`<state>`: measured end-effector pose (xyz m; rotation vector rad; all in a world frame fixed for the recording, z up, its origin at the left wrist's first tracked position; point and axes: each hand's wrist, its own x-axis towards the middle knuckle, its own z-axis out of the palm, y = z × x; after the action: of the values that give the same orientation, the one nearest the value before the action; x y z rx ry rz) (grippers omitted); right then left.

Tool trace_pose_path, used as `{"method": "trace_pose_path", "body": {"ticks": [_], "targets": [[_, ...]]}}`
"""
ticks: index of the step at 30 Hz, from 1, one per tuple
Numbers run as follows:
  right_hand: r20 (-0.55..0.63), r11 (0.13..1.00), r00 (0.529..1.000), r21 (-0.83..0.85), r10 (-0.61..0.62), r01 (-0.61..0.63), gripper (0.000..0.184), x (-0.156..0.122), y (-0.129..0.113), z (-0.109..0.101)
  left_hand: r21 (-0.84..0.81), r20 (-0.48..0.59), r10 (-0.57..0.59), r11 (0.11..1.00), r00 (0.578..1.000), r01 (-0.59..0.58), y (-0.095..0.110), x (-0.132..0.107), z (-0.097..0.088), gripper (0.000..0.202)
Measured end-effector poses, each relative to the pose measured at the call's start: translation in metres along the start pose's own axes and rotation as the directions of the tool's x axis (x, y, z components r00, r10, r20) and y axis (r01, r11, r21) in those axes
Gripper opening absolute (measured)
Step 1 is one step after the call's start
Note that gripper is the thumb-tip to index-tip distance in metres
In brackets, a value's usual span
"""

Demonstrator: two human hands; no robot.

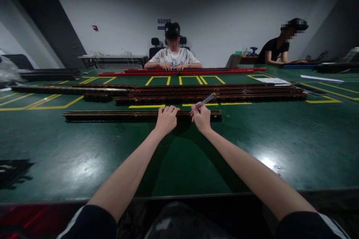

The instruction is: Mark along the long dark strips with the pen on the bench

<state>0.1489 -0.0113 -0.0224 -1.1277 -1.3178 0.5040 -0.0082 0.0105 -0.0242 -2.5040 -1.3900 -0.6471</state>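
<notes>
A long dark rail with thin copper-coloured lines (pixel 112 115) lies across the green table in front of me. My left hand (pixel 166 118) rests on the rail near its middle, fingers curled over its top edge. My right hand (pixel 201 116) is closed round a slim pen-like tool with a clear handle (pixel 204 101), its tip pointing down toward the rail just right of my left hand.
Behind the rail lies a stack of several similar long dark rails (pixel 213 93). Long red rails (pixel 182 71) lie before a seated person (pixel 173 58) opposite. Another person (pixel 276 50) sits at far right. Yellow tape boxes (pixel 159 80) mark the green table (pixel 84 157).
</notes>
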Motion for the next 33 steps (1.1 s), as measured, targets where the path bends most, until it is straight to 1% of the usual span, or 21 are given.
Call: {"method": "trace_pose_path", "body": {"ticks": [6,13,21,25,33], "targets": [[-0.015,1.000,1.000,0.002,0.020,-0.020,0.027,0.0003,0.0009,0.0004,-0.009,0.014,-0.006,1.000,1.000,0.006,0.0015,0.0006,-0.0026,0.044],[-0.082,1.000,0.997,-0.008,0.013,-0.014,0.026,0.0013,0.0011,-0.0005,-0.045,0.007,-0.009,0.999,1.000,0.010,-0.0018,0.0002,0.0010,0.043],[-0.073,0.998,0.996,-0.046,0.042,-0.046,0.022,0.0026,0.0045,-0.0016,-0.069,-0.004,-0.003,0.998,1.000,0.003,-0.0057,-0.0005,0.0040,0.043],[-0.072,0.998,0.996,-0.042,0.050,-0.053,0.018,0.0020,0.0032,-0.0013,-0.086,0.006,-0.010,0.996,1.000,0.011,-0.0065,-0.0010,0.0037,0.044],[-0.073,0.998,0.996,-0.042,0.049,-0.052,0.024,0.0013,0.0014,-0.0023,-0.096,0.012,-0.005,0.995,1.000,0.007,-0.0055,-0.0007,0.0024,0.044]]}}
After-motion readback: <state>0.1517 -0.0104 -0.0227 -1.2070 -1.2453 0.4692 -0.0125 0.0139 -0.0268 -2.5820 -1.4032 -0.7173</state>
